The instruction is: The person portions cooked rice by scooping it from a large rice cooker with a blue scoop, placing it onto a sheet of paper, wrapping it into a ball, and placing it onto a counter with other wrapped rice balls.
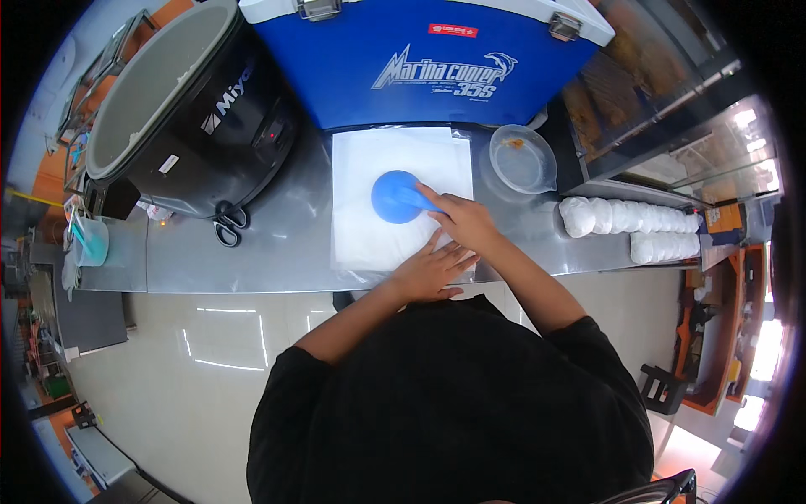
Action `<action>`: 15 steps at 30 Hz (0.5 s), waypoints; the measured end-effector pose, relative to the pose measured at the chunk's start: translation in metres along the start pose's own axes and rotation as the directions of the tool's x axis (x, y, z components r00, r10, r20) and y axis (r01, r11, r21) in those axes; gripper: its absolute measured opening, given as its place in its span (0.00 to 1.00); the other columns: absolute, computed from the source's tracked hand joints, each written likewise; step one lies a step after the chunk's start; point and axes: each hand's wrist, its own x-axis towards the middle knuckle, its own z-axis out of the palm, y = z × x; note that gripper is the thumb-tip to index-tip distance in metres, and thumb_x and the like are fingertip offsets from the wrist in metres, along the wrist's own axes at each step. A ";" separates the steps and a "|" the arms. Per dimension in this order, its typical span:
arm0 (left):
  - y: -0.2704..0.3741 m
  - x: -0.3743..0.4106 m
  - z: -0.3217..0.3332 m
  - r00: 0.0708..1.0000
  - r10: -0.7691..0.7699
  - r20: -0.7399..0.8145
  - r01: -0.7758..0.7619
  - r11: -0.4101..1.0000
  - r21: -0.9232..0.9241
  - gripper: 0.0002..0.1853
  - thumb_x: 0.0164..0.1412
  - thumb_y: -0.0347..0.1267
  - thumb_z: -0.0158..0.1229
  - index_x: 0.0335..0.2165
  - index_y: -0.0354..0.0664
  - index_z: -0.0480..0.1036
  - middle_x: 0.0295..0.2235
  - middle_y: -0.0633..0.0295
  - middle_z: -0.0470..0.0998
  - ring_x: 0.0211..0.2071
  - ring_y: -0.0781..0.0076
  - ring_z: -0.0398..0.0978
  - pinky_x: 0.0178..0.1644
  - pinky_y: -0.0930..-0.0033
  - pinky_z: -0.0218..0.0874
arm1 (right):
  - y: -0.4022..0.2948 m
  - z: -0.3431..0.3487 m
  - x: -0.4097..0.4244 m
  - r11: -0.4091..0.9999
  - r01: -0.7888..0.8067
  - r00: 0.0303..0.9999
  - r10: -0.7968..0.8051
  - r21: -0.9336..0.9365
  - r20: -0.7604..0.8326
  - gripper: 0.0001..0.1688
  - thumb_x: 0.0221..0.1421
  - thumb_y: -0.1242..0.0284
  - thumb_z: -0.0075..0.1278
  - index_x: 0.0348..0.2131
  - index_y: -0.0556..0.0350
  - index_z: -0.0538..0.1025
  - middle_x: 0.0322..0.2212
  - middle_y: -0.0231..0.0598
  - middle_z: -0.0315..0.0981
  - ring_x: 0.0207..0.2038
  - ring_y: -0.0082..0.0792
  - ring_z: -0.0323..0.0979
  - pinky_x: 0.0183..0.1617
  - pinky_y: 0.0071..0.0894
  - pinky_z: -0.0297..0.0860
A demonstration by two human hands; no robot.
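My right hand (463, 217) is closed on the handle of a blue plastic scoop or ladle (395, 196), whose round part lies over a stack of white paper sheets (359, 242). Whatever is under the round part is hidden. My left hand (431, 271) rests flat with spread fingers on the lower right edge of the sheets, holding nothing that I can see. Clear plastic shows along the edges of the stack. To the right of the paper stands a round translucent plastic bowl (522, 160) with a small orange-brown bit inside.
A large black rice cooker (208, 151) with white remnants on its rim stands left, black-handled scissors (230, 227) beside it. Behind the paper is a blue cooler box (428, 75). White wrapped bundles (604, 216) line the right of the steel counter (283, 264), near a glass display case (667, 151).
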 end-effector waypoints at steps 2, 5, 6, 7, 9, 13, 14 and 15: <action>0.009 -0.003 -0.016 0.996 -0.048 -0.076 0.044 0.997 -0.056 0.33 0.58 0.42 0.55 0.59 0.42 0.60 0.60 0.53 0.59 0.65 0.57 0.52 0.66 0.41 0.38 | 0.033 0.009 -0.024 0.973 0.041 0.986 -0.003 0.226 -0.169 0.35 0.61 0.73 0.45 0.65 0.35 0.56 0.46 0.46 0.72 0.46 0.46 0.73 0.50 0.34 0.68; 0.000 -0.043 -0.033 0.980 -0.130 -0.153 0.107 0.982 -0.155 0.28 0.52 0.31 0.56 0.54 0.43 0.66 0.55 0.53 0.66 0.60 0.54 0.60 0.64 0.44 0.47 | 0.055 -0.007 -0.069 0.951 -0.070 0.911 0.184 0.302 -0.369 0.35 0.60 0.75 0.45 0.64 0.39 0.57 0.51 0.47 0.67 0.51 0.49 0.68 0.55 0.38 0.63; -0.012 -0.066 -0.027 0.952 -0.161 -0.259 0.121 0.979 -0.164 0.29 0.47 0.26 0.57 0.52 0.42 0.68 0.54 0.54 0.68 0.58 0.55 0.62 0.62 0.46 0.51 | 0.071 -0.010 -0.085 0.962 0.007 0.869 0.129 0.273 -0.478 0.34 0.59 0.76 0.44 0.63 0.35 0.59 0.47 0.44 0.69 0.48 0.51 0.68 0.53 0.42 0.63; -0.024 -0.092 -0.019 0.911 -0.200 -0.361 0.144 0.974 -0.177 0.29 0.42 0.22 0.58 0.49 0.40 0.69 0.53 0.56 0.69 0.56 0.55 0.64 0.59 0.48 0.54 | 0.081 -0.014 -0.099 0.971 -0.047 0.890 0.148 0.236 -0.432 0.35 0.57 0.77 0.44 0.62 0.35 0.61 0.46 0.43 0.69 0.47 0.50 0.69 0.52 0.44 0.63; -0.029 -0.119 -0.044 0.834 -0.398 -0.381 0.367 0.917 -0.155 0.28 0.41 0.21 0.55 0.46 0.39 0.72 0.50 0.56 0.72 0.53 0.55 0.67 0.56 0.52 0.56 | 0.099 -0.021 -0.132 0.973 -0.181 0.911 0.221 0.144 -0.347 0.37 0.53 0.81 0.45 0.60 0.34 0.65 0.45 0.41 0.69 0.45 0.47 0.69 0.51 0.47 0.62; -0.041 -0.147 -0.075 0.811 -0.479 -0.334 0.468 0.876 -0.119 0.29 0.40 0.23 0.57 0.47 0.45 0.73 0.50 0.60 0.72 0.52 0.57 0.68 0.55 0.56 0.55 | 0.096 -0.017 -0.151 0.852 -0.308 0.931 0.178 -0.424 -0.318 0.39 0.44 0.85 0.46 0.55 0.33 0.71 0.42 0.39 0.69 0.42 0.39 0.68 0.47 0.45 0.60; -0.043 -0.151 -0.079 0.819 -0.482 -0.313 0.465 0.876 -0.131 0.29 0.40 0.24 0.58 0.47 0.46 0.74 0.50 0.61 0.72 0.51 0.58 0.68 0.55 0.57 0.55 | 0.093 -0.015 -0.150 0.828 -0.304 0.927 0.143 -0.472 -0.347 0.39 0.43 0.84 0.47 0.54 0.33 0.72 0.43 0.38 0.69 0.43 0.38 0.68 0.48 0.44 0.59; -0.047 -0.154 -0.080 0.834 -0.460 -0.305 0.446 0.887 -0.120 0.28 0.40 0.24 0.58 0.46 0.47 0.75 0.49 0.62 0.72 0.51 0.58 0.68 0.55 0.57 0.56 | 0.088 -0.013 -0.146 0.801 -0.298 0.922 0.101 -0.520 -0.373 0.38 0.41 0.84 0.47 0.52 0.33 0.74 0.43 0.38 0.69 0.44 0.37 0.68 0.48 0.43 0.58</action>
